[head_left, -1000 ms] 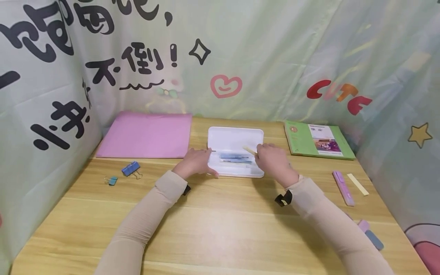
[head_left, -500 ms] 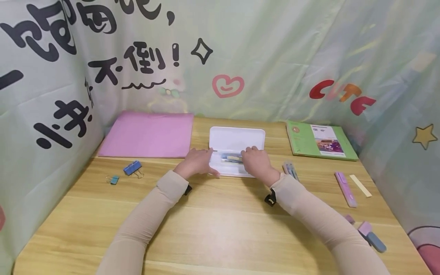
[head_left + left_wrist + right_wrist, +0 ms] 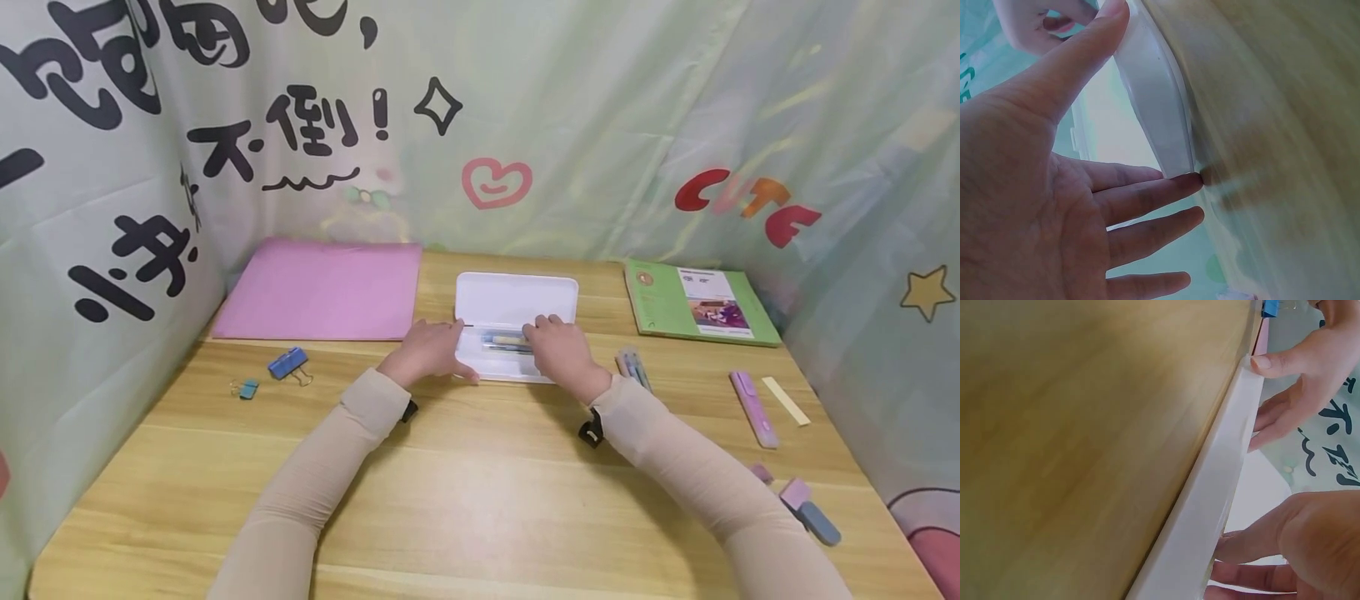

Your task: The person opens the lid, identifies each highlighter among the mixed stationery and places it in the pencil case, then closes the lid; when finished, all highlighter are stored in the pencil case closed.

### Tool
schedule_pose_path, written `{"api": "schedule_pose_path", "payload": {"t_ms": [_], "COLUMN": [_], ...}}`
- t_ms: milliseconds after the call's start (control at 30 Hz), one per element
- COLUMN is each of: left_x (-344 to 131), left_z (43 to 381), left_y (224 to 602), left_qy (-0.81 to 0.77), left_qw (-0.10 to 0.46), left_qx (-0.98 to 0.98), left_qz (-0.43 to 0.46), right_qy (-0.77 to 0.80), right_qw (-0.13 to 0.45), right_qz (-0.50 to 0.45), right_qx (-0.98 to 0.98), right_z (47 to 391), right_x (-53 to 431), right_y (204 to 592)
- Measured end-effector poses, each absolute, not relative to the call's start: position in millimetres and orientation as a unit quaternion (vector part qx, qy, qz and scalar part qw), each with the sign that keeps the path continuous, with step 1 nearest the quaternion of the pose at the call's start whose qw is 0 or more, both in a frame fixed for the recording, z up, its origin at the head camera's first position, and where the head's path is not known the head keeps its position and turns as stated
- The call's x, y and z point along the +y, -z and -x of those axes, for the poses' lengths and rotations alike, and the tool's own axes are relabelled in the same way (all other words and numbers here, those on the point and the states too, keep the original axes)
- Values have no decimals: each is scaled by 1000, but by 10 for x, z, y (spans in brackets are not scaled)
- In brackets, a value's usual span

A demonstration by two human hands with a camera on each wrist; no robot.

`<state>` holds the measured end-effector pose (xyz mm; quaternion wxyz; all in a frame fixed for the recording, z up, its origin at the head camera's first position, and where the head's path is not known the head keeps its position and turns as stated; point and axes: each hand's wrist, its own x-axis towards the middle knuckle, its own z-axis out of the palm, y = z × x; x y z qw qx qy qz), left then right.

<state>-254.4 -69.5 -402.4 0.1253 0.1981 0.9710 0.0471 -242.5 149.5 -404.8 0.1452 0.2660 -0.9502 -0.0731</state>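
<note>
An open white pencil case (image 3: 517, 298) stands on the table, its lid raised at the back. My left hand (image 3: 429, 350) holds its left end, thumb at the front and fingertips at the far side; in the left wrist view the fingers (image 3: 1154, 234) are nearly straight. Inside the case lie blue pens (image 3: 498, 347) with a pale yellow strip (image 3: 512, 340) over them. My right hand (image 3: 562, 354) reaches into the case, fingers curled at the strip's right end, which they hide. In the right wrist view the case's front wall (image 3: 1210, 487) hides these fingertips.
Several pens (image 3: 634, 367) lie right of the case. Farther right are a purple highlighter (image 3: 753, 410), another pale strip (image 3: 786, 402) and erasers (image 3: 819, 523). Binder clips (image 3: 288, 363) lie left. A pink folder (image 3: 322, 292) and a green book (image 3: 701, 302) are at the back.
My right hand has moved left and down into the pencil case with the pale strip, which now lies over the pens. The left hand stays at the case's left end.
</note>
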Motion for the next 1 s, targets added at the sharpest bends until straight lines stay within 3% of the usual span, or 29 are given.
{"api": "schedule_pose_path", "payload": {"t_ms": [533, 833, 1000], "left_x": [-652, -677, -708], "left_z": [2539, 2559, 2576], "left_y": [4061, 4063, 4047], "left_qy": [-52, -53, -57], "left_qw": [132, 132, 131], "left_qx": [969, 968, 967], "left_qz": [-200, -206, -209], "right_qy": [34, -6, 3], "right_qw": [112, 63, -18], "right_qz": [-267, -153, -75], "right_qx": [-957, -986, -997], "right_z": [2374, 2294, 2211], "right_x": [1568, 2037, 2341], "right_y": [4026, 3842, 3745]}}
